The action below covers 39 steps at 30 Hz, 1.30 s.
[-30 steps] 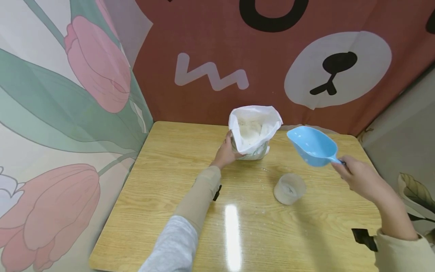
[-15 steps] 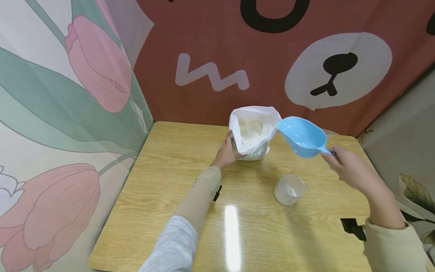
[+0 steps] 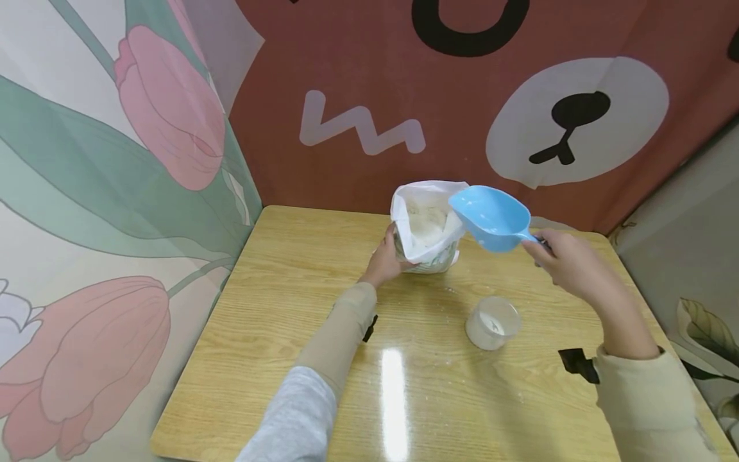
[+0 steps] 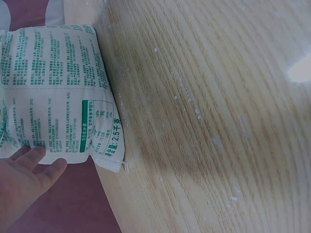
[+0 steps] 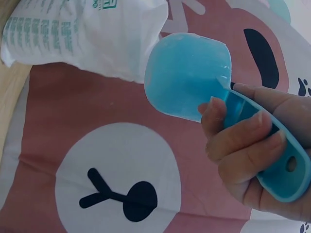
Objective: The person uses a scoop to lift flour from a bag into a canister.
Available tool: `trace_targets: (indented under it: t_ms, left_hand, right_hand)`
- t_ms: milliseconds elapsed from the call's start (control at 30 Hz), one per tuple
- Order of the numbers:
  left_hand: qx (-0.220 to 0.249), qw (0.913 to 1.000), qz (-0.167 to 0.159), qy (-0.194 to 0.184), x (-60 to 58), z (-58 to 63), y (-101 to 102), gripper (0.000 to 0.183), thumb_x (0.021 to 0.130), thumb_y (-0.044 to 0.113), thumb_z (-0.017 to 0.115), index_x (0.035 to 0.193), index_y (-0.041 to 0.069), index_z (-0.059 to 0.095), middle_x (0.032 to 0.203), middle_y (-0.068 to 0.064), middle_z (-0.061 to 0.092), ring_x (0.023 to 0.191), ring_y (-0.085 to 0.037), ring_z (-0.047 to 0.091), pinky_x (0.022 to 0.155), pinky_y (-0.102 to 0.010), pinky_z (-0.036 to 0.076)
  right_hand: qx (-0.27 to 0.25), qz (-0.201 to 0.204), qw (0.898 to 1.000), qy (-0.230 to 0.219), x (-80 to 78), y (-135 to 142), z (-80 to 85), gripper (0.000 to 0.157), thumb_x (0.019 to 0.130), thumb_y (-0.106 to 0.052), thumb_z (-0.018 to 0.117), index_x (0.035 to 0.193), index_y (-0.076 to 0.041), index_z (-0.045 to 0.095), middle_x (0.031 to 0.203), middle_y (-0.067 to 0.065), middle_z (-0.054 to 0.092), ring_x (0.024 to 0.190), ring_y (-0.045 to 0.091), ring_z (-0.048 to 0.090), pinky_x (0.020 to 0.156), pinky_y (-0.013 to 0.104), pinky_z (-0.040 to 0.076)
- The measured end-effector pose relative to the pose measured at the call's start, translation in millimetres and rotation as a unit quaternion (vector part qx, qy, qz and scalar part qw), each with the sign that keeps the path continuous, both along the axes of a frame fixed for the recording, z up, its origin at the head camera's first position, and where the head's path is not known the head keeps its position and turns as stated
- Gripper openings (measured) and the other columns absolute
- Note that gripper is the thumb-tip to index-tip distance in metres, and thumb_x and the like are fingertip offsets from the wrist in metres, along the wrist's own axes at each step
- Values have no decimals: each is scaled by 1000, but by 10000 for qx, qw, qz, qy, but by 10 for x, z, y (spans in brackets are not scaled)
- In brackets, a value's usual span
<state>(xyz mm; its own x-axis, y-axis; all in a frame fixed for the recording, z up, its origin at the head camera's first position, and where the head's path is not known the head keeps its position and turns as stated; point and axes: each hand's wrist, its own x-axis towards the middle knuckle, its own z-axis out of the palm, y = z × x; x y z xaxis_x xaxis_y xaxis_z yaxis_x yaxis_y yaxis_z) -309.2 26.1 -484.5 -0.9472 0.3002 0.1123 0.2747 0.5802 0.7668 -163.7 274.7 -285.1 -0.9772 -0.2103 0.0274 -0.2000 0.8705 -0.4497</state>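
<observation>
Head: the left hand (image 3: 383, 262) grips the bag (image 3: 439, 259) by its left side — powder (image 3: 424, 228) inside — on the table (image 3: 288, 282); the right hand (image 3: 574, 264) holds the scoop (image 3: 493, 218) at the bag's right rim, above a cup (image 3: 489, 338). Left wrist: fingers (image 4: 35, 155) touch the bag. Right wrist: fingers curl round the handle (image 5: 285, 187).

The white bag (image 3: 435, 258), with green print, stands on the surface (image 3: 288, 289), mouth wide open, and pale powder (image 3: 426, 223) is visible inside; the left hand (image 3: 383, 262) holds its left side. The light blue scoop (image 3: 491, 213) is raised in the right hand (image 3: 571, 263), its hollow visible from above, its tip at the bag's right rim; whether they touch, I cannot tell.
</observation>
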Motion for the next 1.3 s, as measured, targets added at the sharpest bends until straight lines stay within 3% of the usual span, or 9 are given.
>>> trace_targets:
  t_ms: [200, 367, 600, 800, 933, 1100, 1300]
  left_hand:
    - [-57, 10000, 17, -11, -12, -29, -2, 108, 69, 40, 75, 143, 15, 1, 137, -16, 35, 117, -30, 42, 93, -41, 36]
    - [-45, 10000, 16, -10, -15, -40, -8, 108, 69, 39, 74, 143, 17, 0, 137, -15, 35, 118, -29, 41, 93, -41, 36]
    - [50, 10000, 32, -74, -16, -48, -13, 108, 69, 37, 76, 144, 17, 1, 136, -15, 36, 117, -29, 42, 93, -41, 36]
    - [70, 9999, 35, -87, -26, -52, -10, 107, 69, 37, 75, 144, 19, 0, 136, -15, 36, 117, -29, 42, 93, -41, 36]
    - [65, 9999, 36, -83, -21, -39, -14, 107, 70, 37, 75, 144, 19, 0, 136, -15, 36, 117, -29, 42, 93, -41, 36]
    - [28, 10000, 36, -70, -12, -28, -15, 108, 69, 38, 75, 144, 18, 0, 136, -16, 36, 117, -29, 41, 94, -41, 35]
    - [-10, 10000, 29, 50, 6, 3, 1, 108, 69, 36, 76, 144, 15, 1, 134, -17, 37, 115, -29, 43, 93, -40, 36]
  right_hand:
    - [114, 231, 9993, 275, -107, -155, 64, 22, 95, -21, 45, 84, -3, 48, 60, 5, 38, 46, 17, 40, 42, 29, 35]
    - [478, 277, 9984, 156, -210, -305, 154, 20, 93, -16, 49, 91, 2, 55, 58, 4, 35, 49, 16, 36, 45, 29, 32]
    - [819, 142, 9963, -199, -385, -506, 223, 29, 92, -14, 50, 67, 1, 50, 54, 2, 30, 50, 16, 31, 48, 29, 29]
    - [983, -115, 9931, -623, -494, -634, 242, 24, 92, -14, 50, 78, 3, 57, 56, 5, 33, 48, 16, 32, 44, 28, 29]
    - [1295, -168, 9896, -605, -573, -746, 234, 21, 91, -14, 52, 88, 5, 57, 59, 6, 37, 51, 18, 36, 44, 29, 31]
    - [1980, -123, 9789, -501, -652, -885, 189, 18, 90, -14, 52, 87, 3, 58, 64, 8, 48, 56, 21, 45, 46, 32, 36]
    - [2924, -6, 9553, -430, -698, -1013, 116, 16, 90, -5, 48, 80, 1, 59, 66, 9, 52, 59, 23, 50, 50, 37, 44]
